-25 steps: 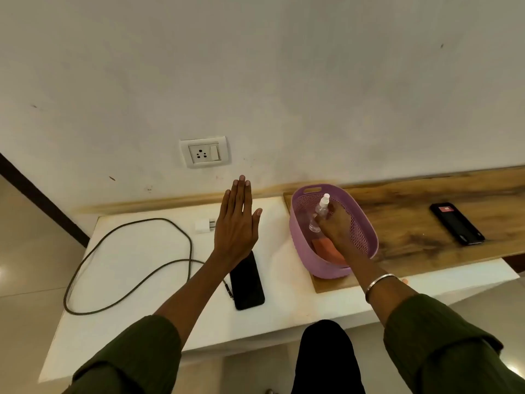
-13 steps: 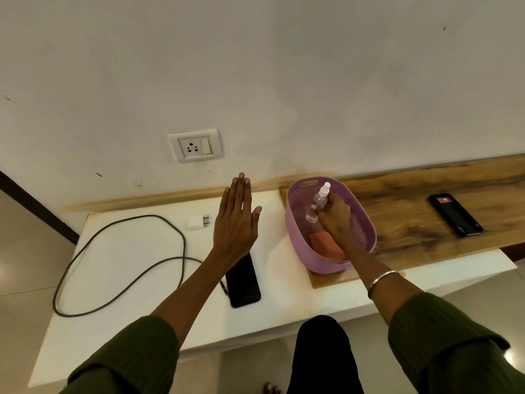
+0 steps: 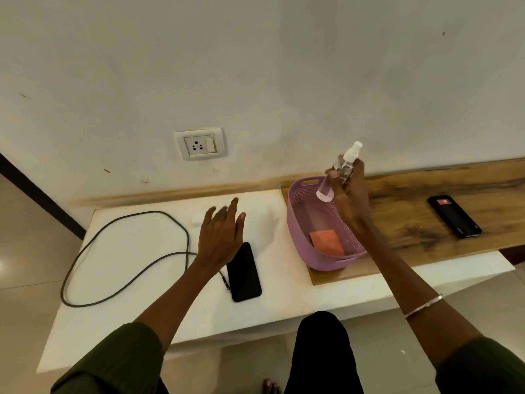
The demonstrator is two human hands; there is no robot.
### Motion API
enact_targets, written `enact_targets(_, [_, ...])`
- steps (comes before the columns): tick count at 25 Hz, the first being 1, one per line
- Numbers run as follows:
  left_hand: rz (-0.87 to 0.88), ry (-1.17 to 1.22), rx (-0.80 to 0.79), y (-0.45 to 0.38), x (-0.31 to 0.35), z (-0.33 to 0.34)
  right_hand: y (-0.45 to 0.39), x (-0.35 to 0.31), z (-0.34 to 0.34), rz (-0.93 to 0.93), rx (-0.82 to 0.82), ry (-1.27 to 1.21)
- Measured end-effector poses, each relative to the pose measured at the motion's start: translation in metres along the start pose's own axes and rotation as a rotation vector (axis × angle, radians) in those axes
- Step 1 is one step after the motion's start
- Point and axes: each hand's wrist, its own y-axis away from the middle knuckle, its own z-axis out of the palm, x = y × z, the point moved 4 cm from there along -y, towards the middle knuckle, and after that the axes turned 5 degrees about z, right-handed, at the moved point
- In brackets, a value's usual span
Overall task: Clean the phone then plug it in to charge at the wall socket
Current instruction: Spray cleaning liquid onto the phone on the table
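Note:
A black phone (image 3: 244, 273) lies screen up on the white table (image 3: 142, 322). My left hand (image 3: 220, 237) hovers open just above its far end, fingers spread, holding nothing. My right hand (image 3: 350, 194) grips a clear spray bottle (image 3: 338, 172) with a white nozzle, raised above the purple basket (image 3: 297, 223). An orange cloth (image 3: 326, 241) lies inside the basket. A dark charging cable (image 3: 127, 251) loops over the table's left side, its plug tip beside the phone. The white adapter (image 3: 196, 217) peeks out behind my left hand. The wall socket (image 3: 200, 143) is on the wall above.
A second black phone (image 3: 454, 216) rests on the wooden board (image 3: 412, 223) at the right. The basket stands on that board's left end. My dark-clothed knee (image 3: 321, 351) is below the table's front edge.
My right hand has lifted the spray bottle up out of the basket, leaving the orange cloth uncovered. My left hand has lowered and tilted toward the phone.

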Motion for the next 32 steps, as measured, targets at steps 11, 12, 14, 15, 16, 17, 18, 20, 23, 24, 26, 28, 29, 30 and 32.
enact_targets(11, [-0.049, 0.220, -0.647, 0.106, -0.066, 0.045, 0.075, -0.071, 0.052, -0.201, -0.291, -0.113])
enact_targets(12, [-0.027, 0.201, -0.640, 0.108, -0.065, 0.047, 0.082, -0.061, 0.058, -0.163, -0.300, -0.088])
enact_targets(14, [0.008, 0.196, -0.614, 0.108, -0.062, 0.049, 0.096, -0.039, 0.070, -0.058, -0.354, -0.068])
enact_targets(15, [0.024, 0.206, -0.607, 0.108, -0.060, 0.048, 0.102, -0.029, 0.075, -0.011, -0.384, -0.063])
enact_targets(16, [0.037, 0.215, -0.599, 0.108, -0.058, 0.048, 0.106, -0.020, 0.080, 0.027, -0.409, -0.052])
enact_targets(17, [0.045, 0.219, -0.590, 0.108, -0.056, 0.049, 0.110, -0.012, 0.085, 0.062, -0.431, -0.040])
enact_targets(18, [0.044, 0.221, -0.581, 0.109, -0.055, 0.050, 0.113, -0.005, 0.089, 0.090, -0.451, -0.023])
enact_targets(20, [0.041, 0.229, -0.574, 0.110, -0.052, 0.052, 0.118, 0.008, 0.095, 0.105, -0.484, -0.012])
enact_targets(23, [0.056, 0.245, -0.568, 0.110, -0.047, 0.057, 0.123, 0.019, 0.101, 0.150, -0.496, -0.063])
enact_targets(24, [0.054, 0.258, -0.564, 0.109, -0.046, 0.057, 0.123, 0.021, 0.103, 0.144, -0.482, -0.089])
enact_targets(26, [0.043, 0.286, -0.561, 0.107, -0.048, 0.058, 0.123, 0.027, 0.110, 0.120, -0.468, -0.098])
enact_targets(28, [0.043, 0.294, -0.570, 0.105, -0.050, 0.058, 0.125, 0.039, 0.119, 0.131, -0.494, -0.018])
enact_targets(29, [0.044, 0.295, -0.571, 0.104, -0.050, 0.058, 0.127, 0.046, 0.122, 0.140, -0.513, 0.042])
enact_targets(30, [0.043, 0.302, -0.571, 0.104, -0.050, 0.058, 0.128, 0.054, 0.124, 0.139, -0.536, 0.113])
enact_targets(32, [0.036, 0.323, -0.572, 0.104, -0.051, 0.059, 0.131, 0.067, 0.131, 0.109, -0.592, 0.269])
